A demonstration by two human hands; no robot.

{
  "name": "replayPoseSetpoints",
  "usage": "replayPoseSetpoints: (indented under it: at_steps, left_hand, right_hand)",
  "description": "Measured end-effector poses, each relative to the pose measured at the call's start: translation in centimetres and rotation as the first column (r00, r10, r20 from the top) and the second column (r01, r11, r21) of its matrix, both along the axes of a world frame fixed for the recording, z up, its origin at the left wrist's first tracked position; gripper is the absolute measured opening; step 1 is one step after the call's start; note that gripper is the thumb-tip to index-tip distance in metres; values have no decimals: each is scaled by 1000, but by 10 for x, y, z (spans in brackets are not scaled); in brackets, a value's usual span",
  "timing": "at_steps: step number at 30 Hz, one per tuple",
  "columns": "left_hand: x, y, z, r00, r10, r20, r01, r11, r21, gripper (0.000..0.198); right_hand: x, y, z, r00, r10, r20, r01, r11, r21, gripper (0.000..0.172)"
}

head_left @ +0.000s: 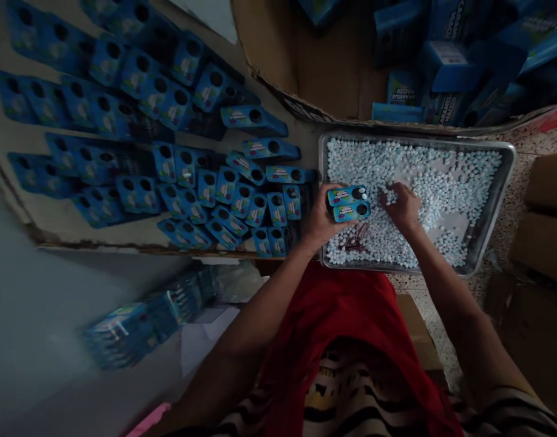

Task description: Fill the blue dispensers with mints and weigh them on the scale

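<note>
My left hand point(321, 221) grips two small blue boxes point(349, 203) stacked together, each with a round hole near its right end, held over the left part of a metal tray point(506, 182). The tray is filled with several small white pellets point(442, 176). My right hand point(401, 206) rests on the pellets just right of the boxes, fingers curled down into them; whether it holds any is hidden. A bunch of dark red rubber bands point(358, 238) lies on the pellets below the boxes.
Many flat blue boxes point(169, 139) with round holes lie spread over a board to the left. A cardboard carton point(333, 67) with larger blue boxes point(451, 67) stands behind the tray. A wrapped stack of blue packs point(142, 325) lies lower left. Brown cartons point(545, 243) stand at the right.
</note>
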State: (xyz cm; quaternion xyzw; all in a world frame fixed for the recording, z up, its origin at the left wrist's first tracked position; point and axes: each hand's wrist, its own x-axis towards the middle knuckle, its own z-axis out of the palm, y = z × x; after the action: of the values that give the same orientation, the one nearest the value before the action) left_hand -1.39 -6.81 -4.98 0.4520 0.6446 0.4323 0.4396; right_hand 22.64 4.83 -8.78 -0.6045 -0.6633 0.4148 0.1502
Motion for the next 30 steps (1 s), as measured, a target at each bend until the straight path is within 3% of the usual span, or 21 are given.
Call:
replayPoseSetpoints:
  at_steps: [2, 5, 8, 11, 14, 19, 22, 26, 30]
  left_hand:
    - [3, 2, 2, 998, -13, -60, 13, 1000, 10, 85]
    - [7, 6, 5, 994, -39, -106, 40, 999, 9, 82]
    - [9, 11, 7, 990, -31, -136, 29, 999, -20, 80]
    - [10, 15, 12, 976, -46, -213, 38, 999, -38, 83]
    - [11, 19, 20, 945, -83, -316, 74, 996, -43, 81]
    - [14, 25, 30, 943, -122, -309, 103, 992, -76, 78]
    - [14, 26, 33, 944, -148, -294, 127, 988, -91, 73]
    - [8, 23, 31, 948, -237, -214, 232, 971, -49, 74]
    - [8, 22, 16, 991, -105, -77, 107, 994, 27, 73]
  right_hand:
    - [3, -10, 11, 960, -197, -202, 164, 972, -167, 44]
    - [-4, -21, 41, 811, -310, -497, 132, 923, -361, 45]
    - [-26, -27, 78, 616, -350, -705, 115, 926, -360, 47]
    - [-51, -30, 105, 541, -367, -757, 212, 930, -300, 49]
    - [-69, -32, 114, 538, -352, -766, 261, 933, -246, 46]
    - [-78, -28, 109, 534, -281, -797, 308, 943, -126, 44]
    - [-79, -19, 109, 524, -227, -821, 231, 966, -119, 46]
    - [-77, -13, 113, 599, -172, -782, 154, 983, -98, 54]
    - [-61, -24, 117, 675, -113, -729, 55, 993, -104, 62]
